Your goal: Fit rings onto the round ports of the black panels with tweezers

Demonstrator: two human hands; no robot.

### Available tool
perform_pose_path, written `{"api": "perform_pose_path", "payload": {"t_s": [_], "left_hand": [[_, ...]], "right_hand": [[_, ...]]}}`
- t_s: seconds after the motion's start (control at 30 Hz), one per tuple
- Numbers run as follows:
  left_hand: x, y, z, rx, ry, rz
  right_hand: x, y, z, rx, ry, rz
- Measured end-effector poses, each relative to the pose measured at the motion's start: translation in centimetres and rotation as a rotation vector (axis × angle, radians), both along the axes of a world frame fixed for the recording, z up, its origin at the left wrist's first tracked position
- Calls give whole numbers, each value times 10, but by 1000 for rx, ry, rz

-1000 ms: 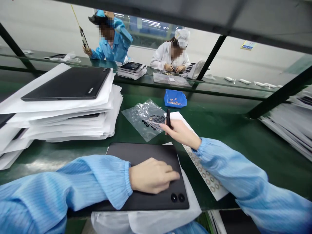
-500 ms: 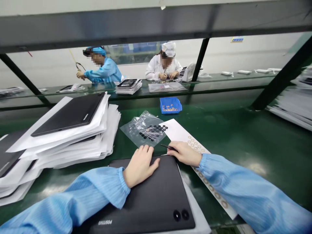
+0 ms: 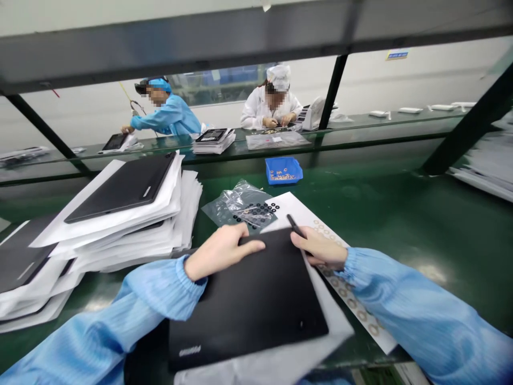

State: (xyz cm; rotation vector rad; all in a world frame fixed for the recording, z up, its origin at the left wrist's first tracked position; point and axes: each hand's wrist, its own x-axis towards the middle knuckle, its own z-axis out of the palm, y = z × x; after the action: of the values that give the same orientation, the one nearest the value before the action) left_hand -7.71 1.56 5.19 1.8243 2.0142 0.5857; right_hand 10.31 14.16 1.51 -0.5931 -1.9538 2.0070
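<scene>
A dark tablet [image 3: 248, 305] lies back up on a white sheet [image 3: 280, 358] in front of me, its far edge raised off the green bench. My left hand [image 3: 218, 250] grips that far edge, fingers curled over it. My right hand [image 3: 318, 247] holds the far right corner and also pinches a black pen-like tool [image 3: 295, 226] that points away from me. Just beyond lie a white sticker sheet [image 3: 304, 216] with small rings and a clear bag of black rings [image 3: 240, 208].
A stack of tablets between white sheets [image 3: 120, 214] fills the left side. A blue tray [image 3: 284, 170] sits farther back. Two people work at the far bench behind a glass shelf [image 3: 360, 125]. More stacked sheets [image 3: 484, 171] lie at right.
Both hands moved to the tablet's far edge and tilted it up toward me. The two camera rings seen earlier at its near right corner no longer show.
</scene>
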Motion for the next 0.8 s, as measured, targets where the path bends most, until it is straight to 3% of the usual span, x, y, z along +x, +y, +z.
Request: {"api": "perform_pose_path", "payload": {"t_s": [0.1,0.23,0.37,0.63,0.8], "left_hand": [[-12,2,13,-14,-137,57],[-40,-2,29,-193,-356,-16],[-58,-2,31,-226,-532,-53],[-63,-7,41,-103,-697,-68],[-73,-7,43,111,-712,34]], "right_hand": [[4,-1,8,-78,47,-10],[15,17,15,-128,106,-200],[25,36,20,-97,126,-295],[28,45,14,-58,133,-291],[33,53,10,-65,137,-230]]}}
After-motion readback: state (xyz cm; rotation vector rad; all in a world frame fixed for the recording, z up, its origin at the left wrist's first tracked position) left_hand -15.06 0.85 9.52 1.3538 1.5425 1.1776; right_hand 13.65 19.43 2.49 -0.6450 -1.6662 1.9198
